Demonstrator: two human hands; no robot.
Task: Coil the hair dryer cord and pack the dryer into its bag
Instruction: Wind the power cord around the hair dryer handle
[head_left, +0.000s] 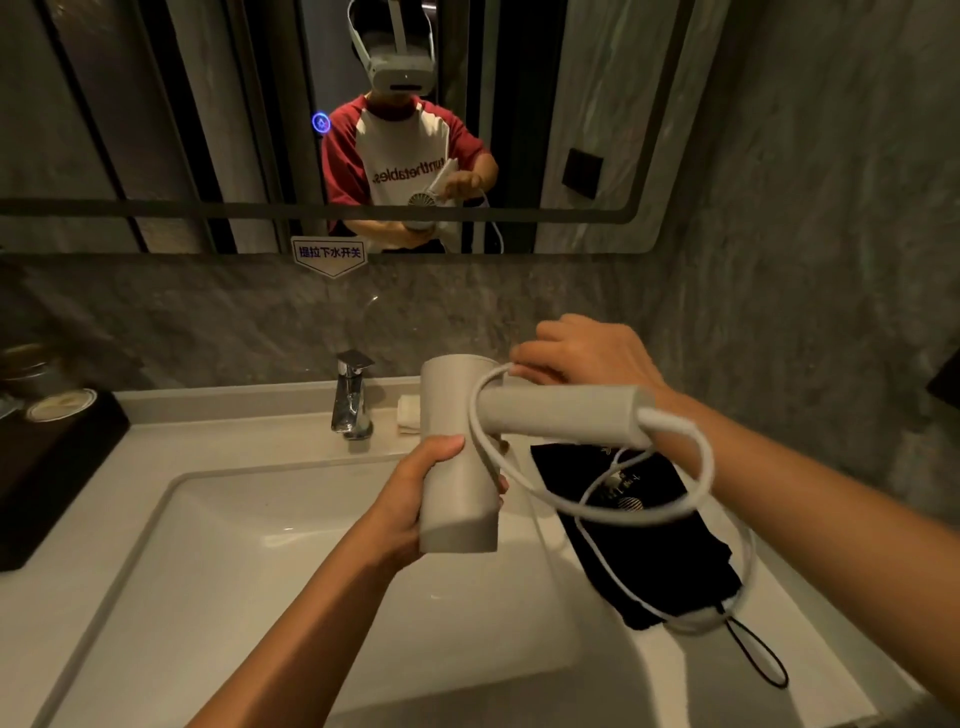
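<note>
The left hand (410, 499) grips the dryer (460, 457) barrel over the sink (218, 545). The right hand (587, 353) pinches the cord (696, 467). The black bag (649, 540) lies flat on the counter, its contents unseen.

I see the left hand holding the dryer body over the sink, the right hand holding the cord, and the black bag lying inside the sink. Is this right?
Not quite. In the head view the black bag lies on the counter right of the sink, not inside it. The left hand does hold the dryer, the right hand the cord.
</note>
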